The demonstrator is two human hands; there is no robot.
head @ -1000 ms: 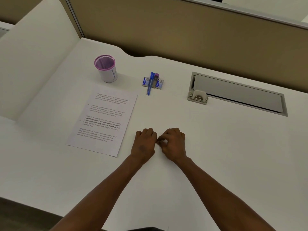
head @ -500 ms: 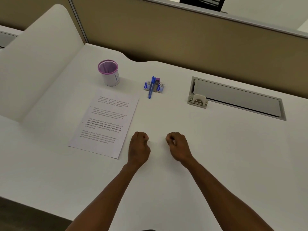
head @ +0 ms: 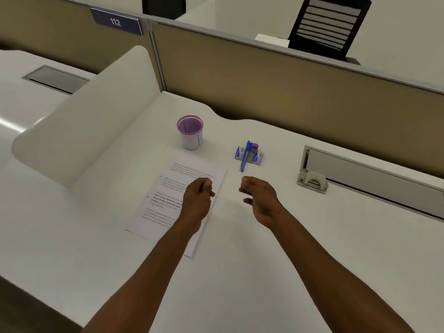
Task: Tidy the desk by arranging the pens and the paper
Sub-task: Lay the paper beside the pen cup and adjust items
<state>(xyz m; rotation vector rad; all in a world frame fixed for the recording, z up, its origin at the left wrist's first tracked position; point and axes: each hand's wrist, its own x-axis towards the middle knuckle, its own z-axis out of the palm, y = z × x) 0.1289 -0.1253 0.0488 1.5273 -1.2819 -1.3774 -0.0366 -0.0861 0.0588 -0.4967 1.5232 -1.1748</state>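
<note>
A printed sheet of paper (head: 168, 188) lies flat on the white desk (head: 288, 236), left of centre. Over its right part hovers my left hand (head: 198, 200), fingers curled into a loose fist with nothing in it. My right hand (head: 260, 198) is beside it over bare desk, fingers half curled and apart, empty. Just beyond the right hand a blue pen (head: 245, 156) lies across small blue-and-white boxes (head: 249, 156), next to a short purple-capped item (head: 254, 150). A white pen cup with a purple rim (head: 190, 132) stands behind the paper.
A grey cable hatch with a latch (head: 312, 181) is set into the desk at the right. A white curved divider (head: 91, 131) bounds the left side and a tan partition (head: 276, 80) runs along the back. A black chair (head: 329, 25) stands beyond it.
Both hands moved forward and apart from the desk's middle. The left hand now sits over the paper, and the right hand's fingers have loosened. The view tilted up.
</note>
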